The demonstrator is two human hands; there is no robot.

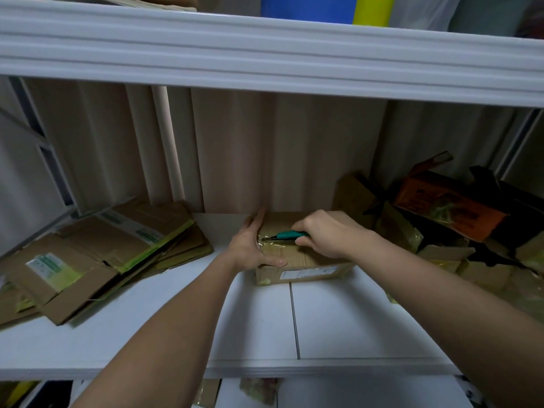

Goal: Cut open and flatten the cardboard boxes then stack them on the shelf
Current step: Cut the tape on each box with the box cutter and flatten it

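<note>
Box is sitting on the white shelf, mid-depth. I am seeing the left hand bracing its left end, fingers straight and thumb pressing the top, while the right hand is gripping a teal cutter, blade on the taped seam. Flattened boxes are lying at left.

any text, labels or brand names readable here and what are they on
Nothing can be read.
White label on the front of the taped box: print too small and blurred.
White and green labels on the flattened boxes: blurred.
Orange box at right: dark printing, illegible.
Teal-handled cutter in the right hand: no marking shows.
</note>
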